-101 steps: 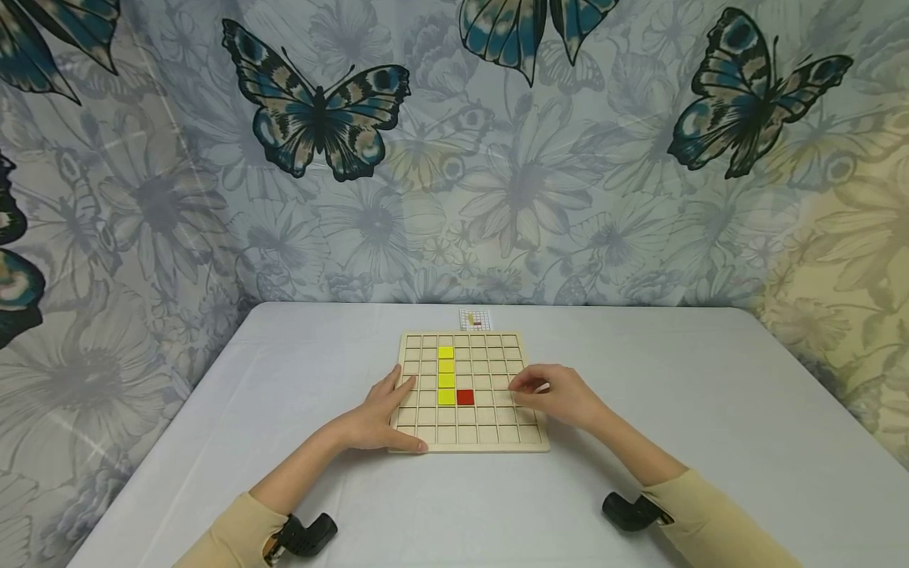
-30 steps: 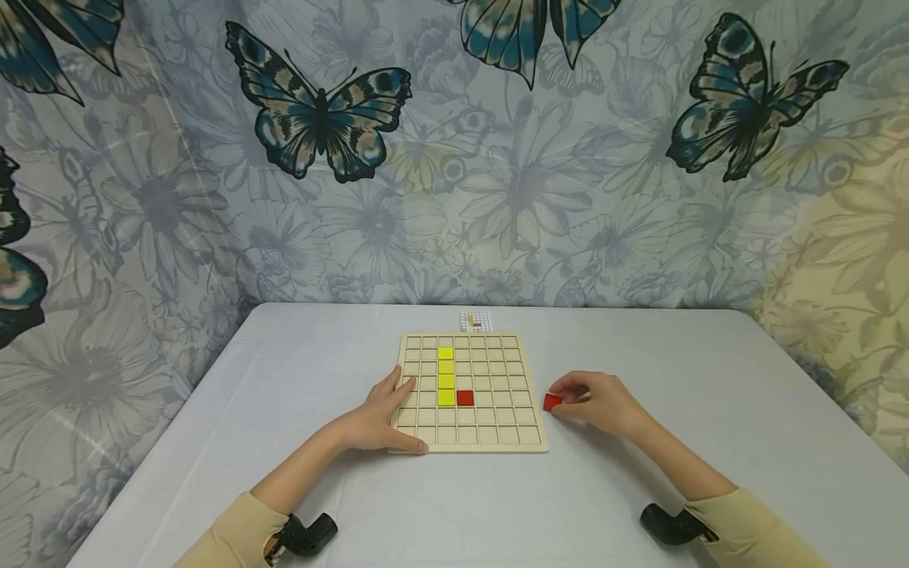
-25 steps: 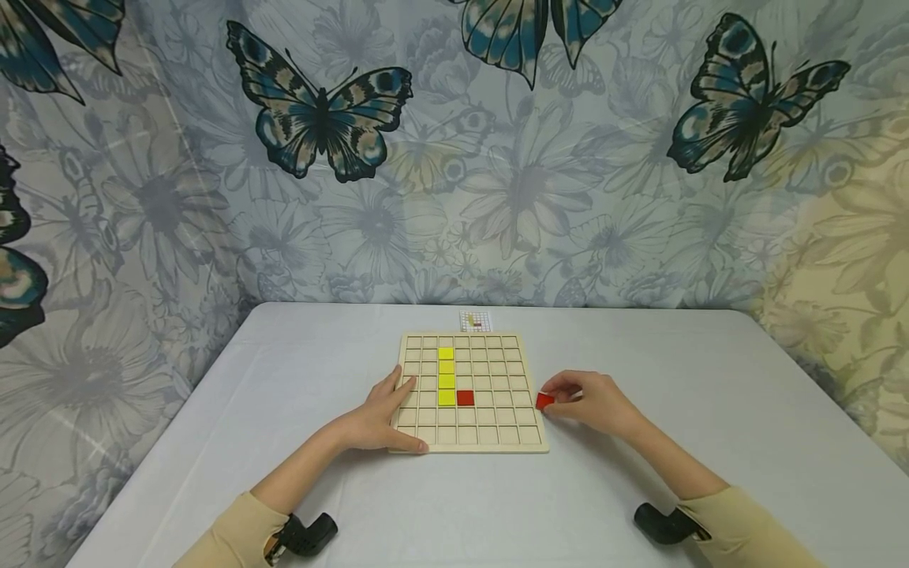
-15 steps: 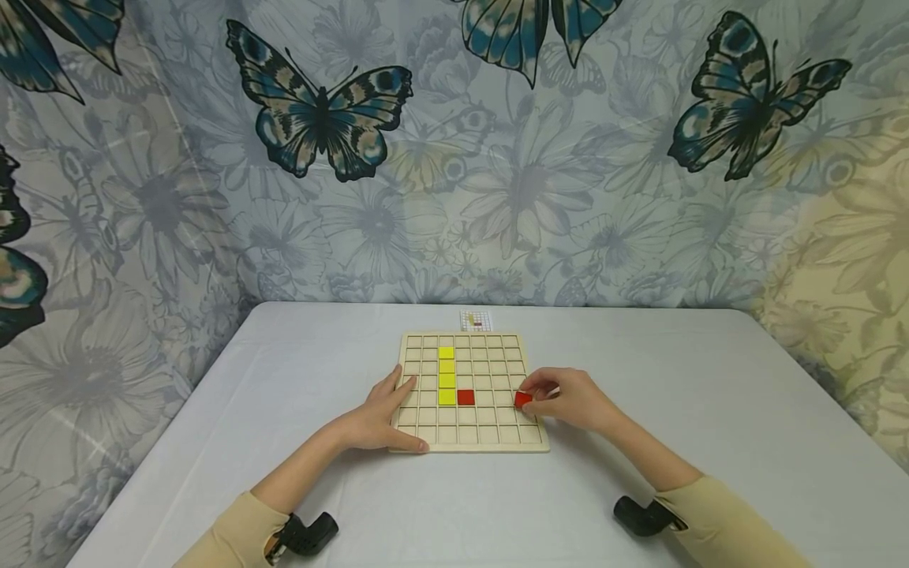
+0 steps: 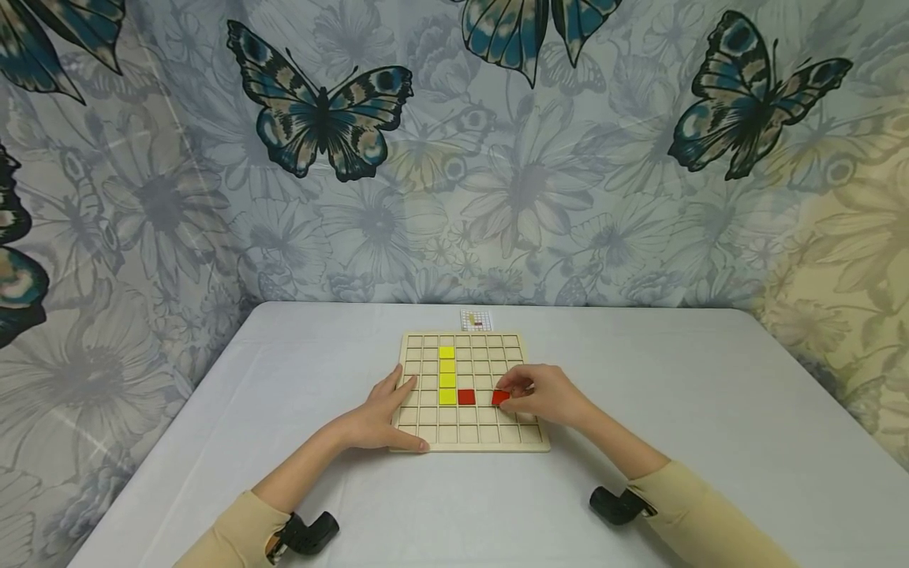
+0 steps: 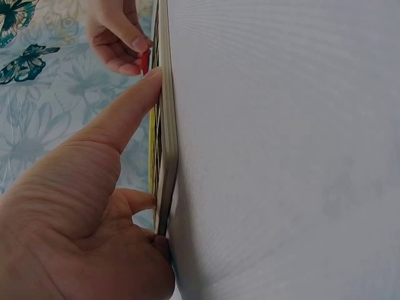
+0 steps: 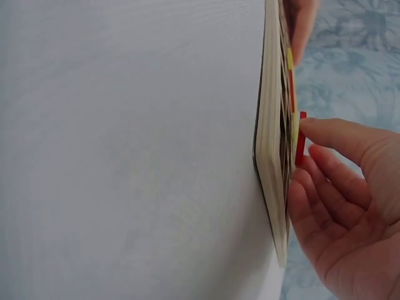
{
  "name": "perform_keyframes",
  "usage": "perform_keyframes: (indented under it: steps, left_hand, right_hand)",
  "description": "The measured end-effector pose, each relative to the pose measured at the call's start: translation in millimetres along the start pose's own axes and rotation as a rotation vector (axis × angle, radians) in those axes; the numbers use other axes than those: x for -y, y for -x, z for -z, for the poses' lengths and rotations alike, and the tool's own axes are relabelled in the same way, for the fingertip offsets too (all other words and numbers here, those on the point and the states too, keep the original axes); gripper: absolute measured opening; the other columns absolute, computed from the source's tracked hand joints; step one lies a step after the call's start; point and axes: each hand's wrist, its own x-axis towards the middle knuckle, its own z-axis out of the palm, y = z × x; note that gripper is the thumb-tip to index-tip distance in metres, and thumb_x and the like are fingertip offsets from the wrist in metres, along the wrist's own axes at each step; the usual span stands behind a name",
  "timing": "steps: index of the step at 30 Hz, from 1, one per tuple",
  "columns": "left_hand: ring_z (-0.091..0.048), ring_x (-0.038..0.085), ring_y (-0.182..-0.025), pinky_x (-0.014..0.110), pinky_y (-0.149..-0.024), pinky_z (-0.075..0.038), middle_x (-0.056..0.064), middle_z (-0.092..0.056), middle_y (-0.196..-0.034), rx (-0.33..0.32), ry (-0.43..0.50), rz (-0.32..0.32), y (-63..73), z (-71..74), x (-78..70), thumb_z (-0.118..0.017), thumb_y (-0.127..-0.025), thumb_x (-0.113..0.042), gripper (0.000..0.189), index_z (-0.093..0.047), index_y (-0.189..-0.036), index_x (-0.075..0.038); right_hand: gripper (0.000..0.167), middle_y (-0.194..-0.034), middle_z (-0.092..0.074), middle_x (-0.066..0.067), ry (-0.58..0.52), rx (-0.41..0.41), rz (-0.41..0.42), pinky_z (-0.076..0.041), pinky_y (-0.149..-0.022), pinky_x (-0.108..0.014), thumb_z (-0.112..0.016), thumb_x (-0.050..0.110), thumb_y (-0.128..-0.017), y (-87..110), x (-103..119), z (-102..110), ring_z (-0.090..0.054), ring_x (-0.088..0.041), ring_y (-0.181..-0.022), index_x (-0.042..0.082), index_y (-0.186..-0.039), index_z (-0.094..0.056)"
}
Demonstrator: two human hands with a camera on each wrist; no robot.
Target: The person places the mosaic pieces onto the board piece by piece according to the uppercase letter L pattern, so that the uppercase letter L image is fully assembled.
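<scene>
A pale wooden grid board (image 5: 469, 435) lies on the white table. Yellow square tiles (image 5: 447, 367) fill a column of its cells, and one red tile (image 5: 465, 397) sits right of the lowest yellow one. My right hand (image 5: 547, 392) pinches another red tile (image 5: 500, 398) between thumb and fingers, over the board's right part. In the right wrist view that pinched tile (image 7: 301, 139) stands close over the board's face. My left hand (image 5: 376, 414) rests spread on the board's left side, its thumb (image 6: 134, 103) on the near edge and fingers on the left edge.
A small card (image 5: 476, 320) with a printed grid pattern lies just behind the board. The white table (image 5: 284, 355) reaches back to a wall hung with butterfly-patterned cloth (image 5: 426, 237). Black wrist cameras (image 5: 308, 534) sit at both sleeves.
My right hand went from the board's right edge off to its right side, and now comes back leftward over the board with a red tile in its fingers. The left hand stays put.
</scene>
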Motion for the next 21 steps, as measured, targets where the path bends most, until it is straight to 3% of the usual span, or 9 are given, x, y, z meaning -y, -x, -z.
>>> perform_keyframes:
  steps: [8, 21]
  left_hand:
    - [0.003, 0.041, -0.146, 0.062, -0.111, -0.015, 0.022, 0.007, -0.161, -0.003, 0.0, -0.002, -0.2, 0.2, -0.3, -0.084, -0.074, -0.043, 0.111, -0.019, -0.155, -0.004]
    - [0.002, 0.041, -0.146, 0.062, -0.111, -0.015, 0.021, 0.006, -0.161, -0.002, 0.006, 0.012, 1.2, 0.1, -2.0, -0.084, -0.074, -0.042, 0.111, -0.019, -0.156, -0.004]
  right_hand:
    - [0.018, -0.079, -0.062, 0.004, 0.036, 0.011, 0.087, -0.051, -0.073, -0.027, -0.081, 0.009, -0.079, -7.6, 4, -5, -0.056, -0.012, -0.075, 0.009, -0.095, -0.071]
    - [0.018, -0.09, -0.066, 0.0, 0.009, 0.013, 0.117, -0.053, -0.078, -0.029, -0.079, 0.005, -0.08, -12.2, 8, -11, -0.059, -0.016, -0.082, 0.006, -0.097, -0.072]
